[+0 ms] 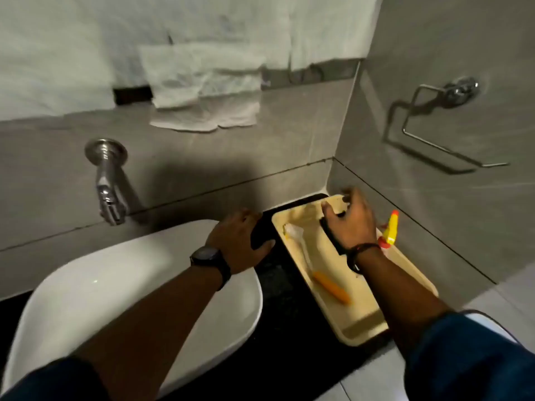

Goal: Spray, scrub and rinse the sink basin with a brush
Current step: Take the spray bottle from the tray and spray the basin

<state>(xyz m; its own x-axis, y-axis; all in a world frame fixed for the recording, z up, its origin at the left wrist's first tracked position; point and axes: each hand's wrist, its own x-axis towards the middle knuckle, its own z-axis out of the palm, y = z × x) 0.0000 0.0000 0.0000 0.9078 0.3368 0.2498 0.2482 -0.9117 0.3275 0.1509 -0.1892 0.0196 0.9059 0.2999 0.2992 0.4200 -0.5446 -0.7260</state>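
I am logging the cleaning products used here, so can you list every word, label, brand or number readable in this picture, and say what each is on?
No text can be read.
Spray bottle: only its yellow and red trigger head shows; no label is in view.
Wristwatch: the face is dark and blurred.
Brush, cream tray, sink and tap: no markings visible.

We note a glossy white ceramic sink basin (95, 287), a brushed metal wall tap (106, 175), matt grey stone-look wall tiles (231, 157), a smooth cream plastic tray (362, 322), a speckled black counter (278, 285), crumpled white paper sheets (202, 91).
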